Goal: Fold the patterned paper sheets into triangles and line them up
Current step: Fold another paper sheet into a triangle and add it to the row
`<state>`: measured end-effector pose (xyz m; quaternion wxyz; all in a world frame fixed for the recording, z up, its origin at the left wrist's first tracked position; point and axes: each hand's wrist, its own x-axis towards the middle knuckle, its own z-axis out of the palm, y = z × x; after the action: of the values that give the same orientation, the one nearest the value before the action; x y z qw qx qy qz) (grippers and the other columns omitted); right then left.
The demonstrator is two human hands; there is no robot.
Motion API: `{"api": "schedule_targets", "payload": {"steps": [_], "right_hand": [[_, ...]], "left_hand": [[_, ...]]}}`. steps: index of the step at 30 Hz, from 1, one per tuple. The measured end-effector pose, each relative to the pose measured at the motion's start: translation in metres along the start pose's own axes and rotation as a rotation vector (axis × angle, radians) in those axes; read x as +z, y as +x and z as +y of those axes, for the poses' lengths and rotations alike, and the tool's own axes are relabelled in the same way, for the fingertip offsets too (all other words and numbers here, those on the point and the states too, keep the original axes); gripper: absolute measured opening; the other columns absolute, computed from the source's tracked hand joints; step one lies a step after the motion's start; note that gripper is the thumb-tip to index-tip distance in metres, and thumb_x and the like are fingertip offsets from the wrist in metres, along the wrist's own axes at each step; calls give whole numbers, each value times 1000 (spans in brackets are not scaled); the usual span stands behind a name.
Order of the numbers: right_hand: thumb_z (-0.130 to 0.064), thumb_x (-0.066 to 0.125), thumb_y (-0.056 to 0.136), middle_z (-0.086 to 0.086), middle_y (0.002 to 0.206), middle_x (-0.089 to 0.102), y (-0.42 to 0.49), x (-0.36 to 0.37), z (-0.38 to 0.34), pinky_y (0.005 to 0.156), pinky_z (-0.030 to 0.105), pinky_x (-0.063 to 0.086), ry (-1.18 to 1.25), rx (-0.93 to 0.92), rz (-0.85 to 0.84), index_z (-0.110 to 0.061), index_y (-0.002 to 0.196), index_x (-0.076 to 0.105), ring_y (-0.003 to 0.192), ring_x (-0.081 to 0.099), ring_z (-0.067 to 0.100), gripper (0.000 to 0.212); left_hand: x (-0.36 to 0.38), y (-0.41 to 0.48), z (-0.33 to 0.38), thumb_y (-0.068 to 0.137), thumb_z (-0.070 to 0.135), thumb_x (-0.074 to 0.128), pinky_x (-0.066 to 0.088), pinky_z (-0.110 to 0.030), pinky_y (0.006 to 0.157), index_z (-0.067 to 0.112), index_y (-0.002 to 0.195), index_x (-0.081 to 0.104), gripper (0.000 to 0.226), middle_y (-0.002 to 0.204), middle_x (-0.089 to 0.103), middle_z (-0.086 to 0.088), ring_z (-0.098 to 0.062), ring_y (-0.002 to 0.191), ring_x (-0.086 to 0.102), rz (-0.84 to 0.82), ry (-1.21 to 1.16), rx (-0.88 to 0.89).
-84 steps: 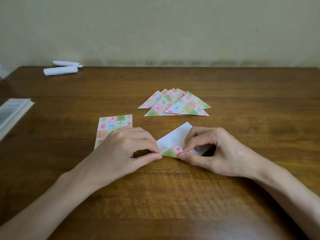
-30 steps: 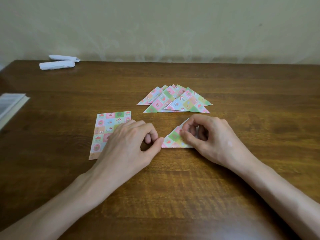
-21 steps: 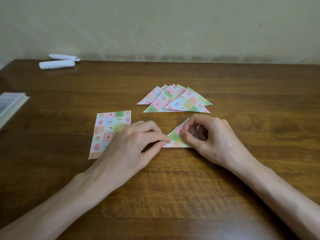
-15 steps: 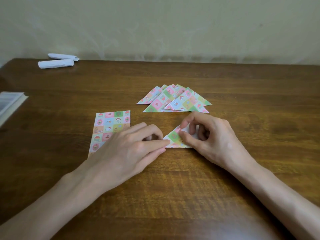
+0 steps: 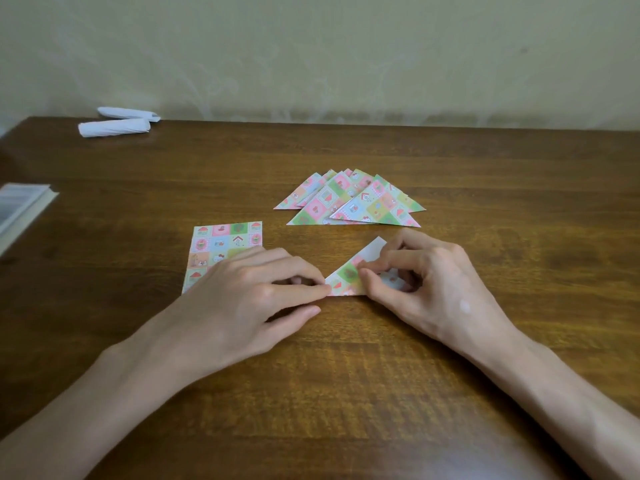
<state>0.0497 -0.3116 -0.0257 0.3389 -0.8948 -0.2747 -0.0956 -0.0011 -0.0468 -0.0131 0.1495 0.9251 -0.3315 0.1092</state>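
Nearest, both forearms in over the brown wooden tabletop (image 5: 346, 393). Just beyond, left hand (image 5: 249, 296) nearly flat, fingers loosely extended, forefinger tip pressing down the left corner of the new triangle (image 5: 346, 277). Opposite, right hand (image 5: 426, 289) curled, thumb and forefinger pinching the upper layer. A few seconds back, mostly white side up with only a corner turned; now closed into a patterned triangle lying flat, left forefinger shifted onto the corner. At the apex, a white tip (image 5: 377, 245) poking out, possibly a misaligned edge. Creasing stage, then; lining up not yet done. Partly hidden behind the left hand, the unfolded sheets (image 5: 225, 244). Farther on, well apart from both hands, the finished triangles (image 5: 349, 202), fanned and overlapping. Far left, two white paper rolls (image 5: 114, 128); behind everything, a pale green wall (image 5: 311, 57).
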Motion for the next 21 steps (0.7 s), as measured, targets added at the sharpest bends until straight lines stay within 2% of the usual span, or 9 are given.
{"api": "schedule_targets", "payload": {"steps": [6,13,18,21], "right_hand": [[-43,72,93,-13,83,58,0,3,1,62,16,37,-19,2,26,-30,90,82,62,56,12,16],[-37,73,95,-12,80,59,0,5,4,60,28,45,-45,-4,62,-26,83,81,62,55,14,18],[-37,72,96,-12,81,58,0,5,6,60,24,41,-52,-16,57,-26,83,80,61,54,13,19],[-37,72,97,-12,80,58,1,6,7,59,26,42,-44,-21,60,-25,83,80,61,54,14,20]], "left_hand": [[-5,-4,-8,101,33,67,51,-34,92,29,121,77,23,121,71,18,-3,111,63,7,-1,17],[-3,-4,-8,98,28,68,52,-35,88,24,118,79,22,116,73,16,-5,106,66,33,0,24],[-4,-3,-8,101,27,65,51,-32,90,25,132,71,31,116,71,16,-5,109,63,13,9,23],[-2,-3,-7,102,27,67,52,-34,89,26,131,71,30,117,69,14,-5,109,62,-1,-5,26]]}}
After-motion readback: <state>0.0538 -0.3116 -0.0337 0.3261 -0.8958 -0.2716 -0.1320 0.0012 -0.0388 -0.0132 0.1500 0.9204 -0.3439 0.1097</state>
